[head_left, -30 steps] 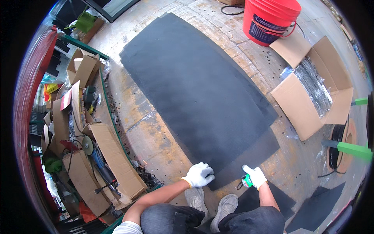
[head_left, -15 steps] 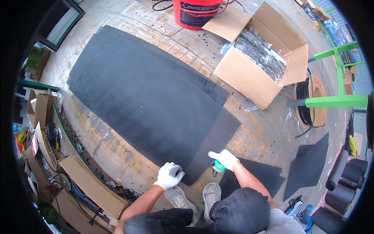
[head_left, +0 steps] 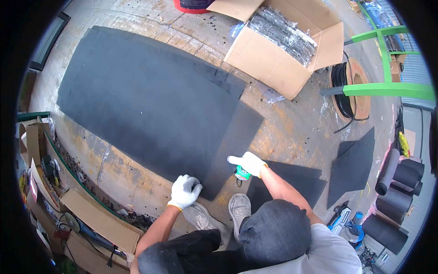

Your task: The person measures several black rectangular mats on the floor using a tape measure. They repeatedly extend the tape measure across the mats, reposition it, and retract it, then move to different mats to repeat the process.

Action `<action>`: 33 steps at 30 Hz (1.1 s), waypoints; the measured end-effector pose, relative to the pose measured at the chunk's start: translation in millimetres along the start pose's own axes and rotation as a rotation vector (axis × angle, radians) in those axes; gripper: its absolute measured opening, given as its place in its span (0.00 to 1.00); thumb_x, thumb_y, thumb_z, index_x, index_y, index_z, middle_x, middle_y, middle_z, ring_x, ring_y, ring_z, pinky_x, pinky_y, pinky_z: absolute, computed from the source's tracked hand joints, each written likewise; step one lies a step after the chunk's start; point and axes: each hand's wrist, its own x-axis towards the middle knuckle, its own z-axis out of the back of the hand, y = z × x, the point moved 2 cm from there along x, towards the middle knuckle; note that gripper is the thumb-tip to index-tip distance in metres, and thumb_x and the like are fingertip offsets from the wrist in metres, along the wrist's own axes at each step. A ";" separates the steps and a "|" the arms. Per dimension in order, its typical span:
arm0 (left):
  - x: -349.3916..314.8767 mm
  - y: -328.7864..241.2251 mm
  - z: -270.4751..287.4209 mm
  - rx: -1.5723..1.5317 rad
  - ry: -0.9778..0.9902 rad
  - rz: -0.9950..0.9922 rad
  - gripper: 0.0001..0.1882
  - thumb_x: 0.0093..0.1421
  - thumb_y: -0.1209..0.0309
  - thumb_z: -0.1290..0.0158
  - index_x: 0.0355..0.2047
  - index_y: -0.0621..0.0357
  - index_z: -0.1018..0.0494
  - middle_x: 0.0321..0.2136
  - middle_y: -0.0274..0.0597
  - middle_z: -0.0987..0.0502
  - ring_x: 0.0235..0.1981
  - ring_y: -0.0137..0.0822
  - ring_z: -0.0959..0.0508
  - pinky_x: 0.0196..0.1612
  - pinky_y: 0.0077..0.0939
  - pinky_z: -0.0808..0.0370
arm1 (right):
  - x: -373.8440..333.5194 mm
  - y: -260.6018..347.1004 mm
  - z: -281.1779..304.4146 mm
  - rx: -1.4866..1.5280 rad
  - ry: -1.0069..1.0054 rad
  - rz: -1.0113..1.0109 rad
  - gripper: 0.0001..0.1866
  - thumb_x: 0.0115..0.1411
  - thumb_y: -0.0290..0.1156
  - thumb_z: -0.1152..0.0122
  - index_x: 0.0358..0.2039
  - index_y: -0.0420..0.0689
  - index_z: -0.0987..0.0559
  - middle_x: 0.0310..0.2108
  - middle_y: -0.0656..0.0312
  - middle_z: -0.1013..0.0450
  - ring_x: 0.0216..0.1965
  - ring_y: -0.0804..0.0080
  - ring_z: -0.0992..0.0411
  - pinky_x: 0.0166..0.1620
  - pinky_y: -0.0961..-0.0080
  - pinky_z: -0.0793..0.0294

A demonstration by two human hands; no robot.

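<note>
A stack of large black sheets (head_left: 146, 109) lies flat on the floor in front of me, its layers slightly offset. At the stack's near corner is my gloved left hand (head_left: 185, 192), fingers curled against the sheet edge; whatever they pinch is hidden. My gloved right hand (head_left: 248, 164) is closed around a green tape measure (head_left: 242, 173) with a dark strap, just off the stack's near right edge. Its thumb or finger points left over a strip of sheet (head_left: 232, 137) showing beneath the upper ones. No drawn-out tape blade can be made out.
Smaller black sheets (head_left: 296, 180) lie right of my feet, and another dark piece (head_left: 351, 169) lies farther right. An open cardboard box (head_left: 273, 61) of wrapped strips, a cord spool (head_left: 360, 91), green metal frame (head_left: 388, 90) and black rolls (head_left: 385, 233) stand right. Flattened cardboard (head_left: 100, 219) is left.
The whole view has shifted, so the scene sits farther left and higher now. Both hands keep their places by the sheets, and the tape measure stays in my right hand.
</note>
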 end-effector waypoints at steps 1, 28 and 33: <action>0.0 0.1 0.3 -0.007 0.004 -0.011 0.09 0.60 0.60 0.35 0.32 0.51 0.16 0.31 0.45 0.20 0.39 0.52 0.20 0.44 0.47 0.22 | -0.6 1.2 0.5 -0.031 -0.028 0.026 0.38 0.66 0.60 0.30 0.12 0.39 0.23 0.13 0.61 0.29 0.18 0.74 0.32 0.30 0.65 0.31; 25.5 -63.8 13.6 -0.619 0.518 0.035 0.26 0.69 0.58 0.35 0.62 0.56 0.23 0.53 0.54 0.16 0.55 0.47 0.16 0.59 0.39 0.22 | -56.2 59.3 -69.0 -0.278 0.233 0.354 0.44 0.59 0.53 0.24 0.67 0.35 0.24 0.59 0.44 0.19 0.60 0.56 0.20 0.62 0.64 0.22; 32.1 -65.8 21.5 -0.598 0.467 0.140 0.22 0.67 0.57 0.34 0.54 0.57 0.20 0.45 0.47 0.15 0.47 0.37 0.16 0.54 0.36 0.21 | -55.6 38.7 -72.4 0.023 0.151 0.243 0.37 0.63 0.50 0.25 0.64 0.36 0.20 0.49 0.50 0.16 0.48 0.65 0.18 0.52 0.69 0.20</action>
